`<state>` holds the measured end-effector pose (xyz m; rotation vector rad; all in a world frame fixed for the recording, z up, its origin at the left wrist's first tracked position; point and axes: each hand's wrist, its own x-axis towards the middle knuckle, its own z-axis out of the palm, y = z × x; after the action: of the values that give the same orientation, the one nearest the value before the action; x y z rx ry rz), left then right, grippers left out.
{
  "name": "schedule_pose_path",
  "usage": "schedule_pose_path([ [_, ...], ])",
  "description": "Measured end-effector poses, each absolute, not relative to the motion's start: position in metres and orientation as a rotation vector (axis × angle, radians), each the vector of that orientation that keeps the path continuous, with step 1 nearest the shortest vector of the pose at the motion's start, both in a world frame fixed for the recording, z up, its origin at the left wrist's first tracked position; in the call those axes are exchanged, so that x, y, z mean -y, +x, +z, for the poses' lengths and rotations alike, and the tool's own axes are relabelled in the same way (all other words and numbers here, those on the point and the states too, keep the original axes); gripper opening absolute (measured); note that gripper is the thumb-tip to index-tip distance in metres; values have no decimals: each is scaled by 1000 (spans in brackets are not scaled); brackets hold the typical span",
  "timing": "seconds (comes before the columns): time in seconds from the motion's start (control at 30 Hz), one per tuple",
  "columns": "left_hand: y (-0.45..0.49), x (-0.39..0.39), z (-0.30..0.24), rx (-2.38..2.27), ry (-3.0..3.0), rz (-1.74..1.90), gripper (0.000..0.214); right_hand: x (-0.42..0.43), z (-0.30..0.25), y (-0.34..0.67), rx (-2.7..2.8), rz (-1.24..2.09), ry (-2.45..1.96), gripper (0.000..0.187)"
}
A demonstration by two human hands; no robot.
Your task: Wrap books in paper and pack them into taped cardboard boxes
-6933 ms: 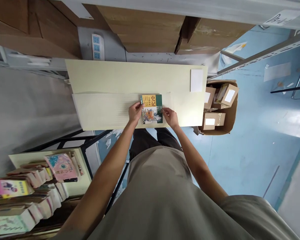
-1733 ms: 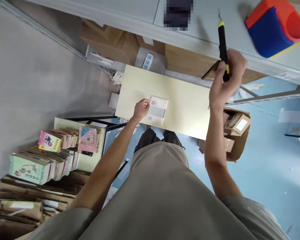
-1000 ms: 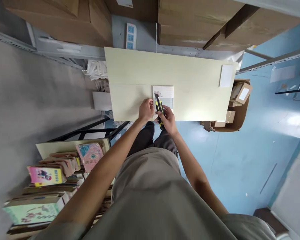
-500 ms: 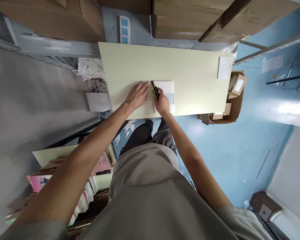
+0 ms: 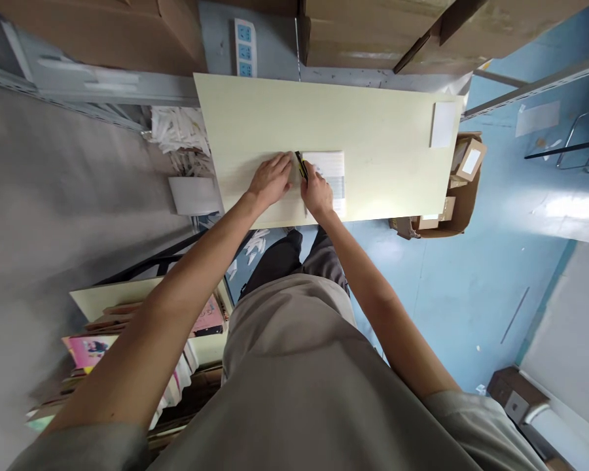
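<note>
My right hand (image 5: pixel 317 192) is wrapped around a black-and-yellow utility knife (image 5: pixel 302 166), whose tip points away from me. It rests over the left part of a white printed sheet or booklet (image 5: pixel 332 171) with a grey band; whether it is one sheet or several I cannot tell. My left hand (image 5: pixel 271 179) lies flat just left of the knife, fingers stretched out and pressing down. What lies under its palm is hidden. Both hands are over the pale yellow board (image 5: pixel 392 150) of the table.
A white card (image 5: pixel 442 124) lies at the board's right end. Beyond the far edge are a power strip (image 5: pixel 245 49) and cardboard boxes (image 5: pixel 363 39). An open carton (image 5: pixel 464 212) stands at the right. Paper scraps (image 5: pixel 177 134) fill a bin at the left, with books (image 5: pixel 91 350) below.
The knife has slid slightly within the work area, showing less of its body above my right hand. My left hand stays in place; the whole view has shifted a little.
</note>
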<state>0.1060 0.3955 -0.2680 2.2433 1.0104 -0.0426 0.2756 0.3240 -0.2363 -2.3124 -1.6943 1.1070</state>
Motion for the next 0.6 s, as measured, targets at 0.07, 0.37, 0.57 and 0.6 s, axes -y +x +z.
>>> schedule_pose_path([
  [0.07,106,-396,-267,-1009,2242,-49,79,-325,-225,272,1733,1124,-2374,63],
  [0.37,108,-398,-265,-1015,2238,-90,77,-326,-177,262,1855,1161,-2548,62],
  [0.57,112,-395,-262,-1020,2182,-32,74,-311,-177,256,1855,1189,-2538,63],
  [0.6,112,-395,-261,-1020,2178,-29,75,-308,-176,255,1862,1195,-2540,63],
])
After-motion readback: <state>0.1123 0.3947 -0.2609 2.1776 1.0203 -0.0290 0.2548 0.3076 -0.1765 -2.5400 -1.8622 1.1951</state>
